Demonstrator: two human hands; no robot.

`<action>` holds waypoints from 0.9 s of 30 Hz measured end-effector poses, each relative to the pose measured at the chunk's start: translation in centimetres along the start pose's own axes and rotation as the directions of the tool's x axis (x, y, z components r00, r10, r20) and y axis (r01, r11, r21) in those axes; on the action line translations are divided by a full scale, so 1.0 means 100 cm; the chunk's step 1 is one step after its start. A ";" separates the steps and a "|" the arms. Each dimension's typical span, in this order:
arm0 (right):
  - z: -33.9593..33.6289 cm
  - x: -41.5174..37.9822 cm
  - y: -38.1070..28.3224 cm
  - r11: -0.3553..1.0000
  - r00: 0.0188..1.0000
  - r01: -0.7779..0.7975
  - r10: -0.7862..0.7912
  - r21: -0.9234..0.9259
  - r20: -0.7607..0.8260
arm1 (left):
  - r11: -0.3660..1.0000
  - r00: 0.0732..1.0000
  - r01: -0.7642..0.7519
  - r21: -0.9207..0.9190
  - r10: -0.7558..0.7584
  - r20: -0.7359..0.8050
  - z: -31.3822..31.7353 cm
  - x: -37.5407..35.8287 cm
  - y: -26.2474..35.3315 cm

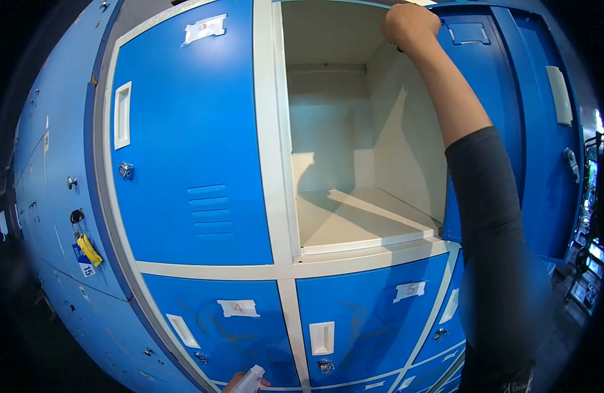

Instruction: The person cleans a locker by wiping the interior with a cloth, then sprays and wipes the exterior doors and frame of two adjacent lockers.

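Observation:
My right hand [412,27] is raised to the top edge of an open locker compartment [331,98], its fingers curled closed. A small dark bit shows under the fingers, but I cannot make out what they hold. The compartment has pale inner walls, and its blue door [550,157] stands swung out to the right, behind my arm. At the bottom edge, my left hand [235,381] is closed around a translucent whitish plastic bottle [251,380], only its upper part in view. That hand is in front of the blue locker door marked 4 [239,327].
A closed blue door [184,131] is left of the open compartment, and a door marked 5 [367,321] sits below it. Along the left runs a light blue locker wall [59,177] with keys and a yellow tag [88,250] hanging from a lock.

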State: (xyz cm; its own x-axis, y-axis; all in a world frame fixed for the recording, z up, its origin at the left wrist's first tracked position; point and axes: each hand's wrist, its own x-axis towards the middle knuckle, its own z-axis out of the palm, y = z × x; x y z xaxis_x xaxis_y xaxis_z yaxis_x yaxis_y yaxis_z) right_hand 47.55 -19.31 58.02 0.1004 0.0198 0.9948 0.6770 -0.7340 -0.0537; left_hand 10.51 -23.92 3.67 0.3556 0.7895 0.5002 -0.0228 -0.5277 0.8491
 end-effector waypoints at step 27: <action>-0.004 -0.005 0.003 0.996 0.995 0.089 -0.088 -0.020 0.039 | 0.999 0.999 -0.012 0.030 0.011 0.042 0.003 0.007 -0.004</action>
State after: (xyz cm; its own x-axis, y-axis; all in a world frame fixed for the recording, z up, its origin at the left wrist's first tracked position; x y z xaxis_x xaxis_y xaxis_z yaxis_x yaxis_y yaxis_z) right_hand 47.45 -19.79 57.54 0.0685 0.1111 0.9915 0.6687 -0.7426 0.0370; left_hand 11.05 -23.19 3.62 0.3942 0.7700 0.5017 0.0007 -0.5461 0.8377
